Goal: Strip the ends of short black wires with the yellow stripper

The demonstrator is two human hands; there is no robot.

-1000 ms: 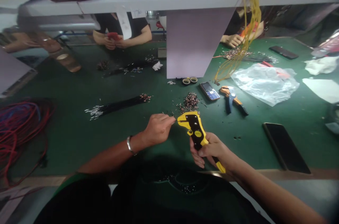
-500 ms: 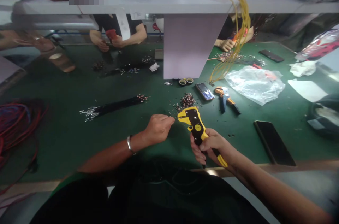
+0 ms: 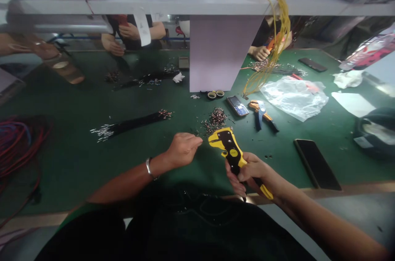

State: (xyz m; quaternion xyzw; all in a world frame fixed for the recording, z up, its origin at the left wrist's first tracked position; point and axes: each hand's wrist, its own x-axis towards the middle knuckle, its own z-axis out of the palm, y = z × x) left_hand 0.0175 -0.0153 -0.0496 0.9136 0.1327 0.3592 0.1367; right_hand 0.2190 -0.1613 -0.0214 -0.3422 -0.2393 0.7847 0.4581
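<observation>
From where I'm watching, a green mat [image 3: 64,178] covers the workbench, with a wood-toned strip [image 3: 364,189] along its near edge. A long white shelf [image 3: 185,1] runs left to right above the far side, carried on a broad white upright panel [image 3: 217,53]. Beyond it I can make out a red stool seat [image 3: 179,30] and a blue rail [image 3: 77,38]. The light is dim, brightest on the mat at right.

You wear a dark top [image 3: 191,232], green at the left sleeve [image 3: 75,213], below the near edge of the desk [image 3: 364,188], and a silver bangle [image 3: 149,166] on your left wrist [image 3: 159,162].
</observation>
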